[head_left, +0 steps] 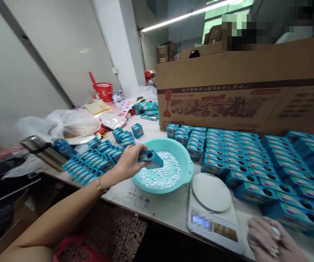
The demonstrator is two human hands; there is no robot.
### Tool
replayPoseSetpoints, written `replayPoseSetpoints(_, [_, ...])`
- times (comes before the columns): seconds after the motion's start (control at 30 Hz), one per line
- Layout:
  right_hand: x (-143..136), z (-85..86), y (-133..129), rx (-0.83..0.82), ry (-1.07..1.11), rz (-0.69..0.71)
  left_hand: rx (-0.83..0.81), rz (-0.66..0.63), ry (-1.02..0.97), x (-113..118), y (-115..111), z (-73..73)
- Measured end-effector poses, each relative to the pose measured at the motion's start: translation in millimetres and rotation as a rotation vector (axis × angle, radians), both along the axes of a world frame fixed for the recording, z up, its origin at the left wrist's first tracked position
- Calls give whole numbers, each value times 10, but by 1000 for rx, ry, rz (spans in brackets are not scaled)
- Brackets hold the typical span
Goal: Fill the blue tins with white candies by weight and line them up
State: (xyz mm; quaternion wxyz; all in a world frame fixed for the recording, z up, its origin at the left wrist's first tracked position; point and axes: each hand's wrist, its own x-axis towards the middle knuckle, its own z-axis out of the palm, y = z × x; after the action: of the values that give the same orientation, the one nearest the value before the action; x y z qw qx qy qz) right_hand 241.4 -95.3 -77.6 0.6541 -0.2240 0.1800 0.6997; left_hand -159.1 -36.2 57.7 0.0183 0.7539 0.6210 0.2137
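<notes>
The left hand [132, 160] grasps a small blue box [154, 160] between thumb and fingers, holding it tilted above the turquoise basin [185, 151], whose bottom is scattered with white pellets [170, 176]. The right hand [273, 238] is at the near right, just beside the white scale [213, 193]; its fingers are curled in, and a couple of white pieces [275, 231] show among them, slightly blurred. The scale stands right of the basin with its round plate bare. Rows of blue boxes [222, 145] fill the table [151, 134] on the right, in front of a large cardboard carton [214, 94] on the far side. More blue boxes [91, 163] stand left of the basin, near a leaning metal flask [43, 151]. A red bucket [104, 91] is at the far left.
</notes>
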Motion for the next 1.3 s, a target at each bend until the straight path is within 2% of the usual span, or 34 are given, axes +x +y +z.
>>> replayPoseSetpoints(0.13, [-44,106,-126,173,-72,-1,-52,-215,-87,800,241,-188])
replayPoseSetpoints(0.27, [56,44,-240,236,-89,-62,-119,-445,-80,1525,411,-392])
replayPoseSetpoints(0.37, [151,-4,-314,219,-86,-113,-179,-524,31,1910,511,-589])
replayPoseSetpoints(0.47, [228,-19,-352,197,-117,-122,-227,-519,125,2105,561,-735])
replayPoseSetpoints(0.53, [259,-19,-350,204,-174,-120,-207,-499,124,2110,552,-743])
replayPoseSetpoints(0.6, [267,-13,-324,201,-245,-136,-127,-479,72,2007,513,-679])
replayPoseSetpoints(0.77, [211,19,-201,89,-343,-157,98,-384,-107,1438,305,-488])
replayPoseSetpoints(0.9, [158,50,-122,105,-390,-128,135,-249,-150,1027,59,-513])
replayPoseSetpoints(1.0, [134,80,-89,150,-432,-117,149,-187,-211,866,-101,-559])
replayPoseSetpoints(1.1, [115,134,-45,163,-435,-99,159,-143,-332,829,-214,-581])
replayPoseSetpoints(1.17, [97,189,19,171,-418,-83,147,-140,-437,884,-264,-598])
replayPoseSetpoints(1.3, [-2,357,278,241,-471,-31,88,-244,-587,1209,-272,-691])
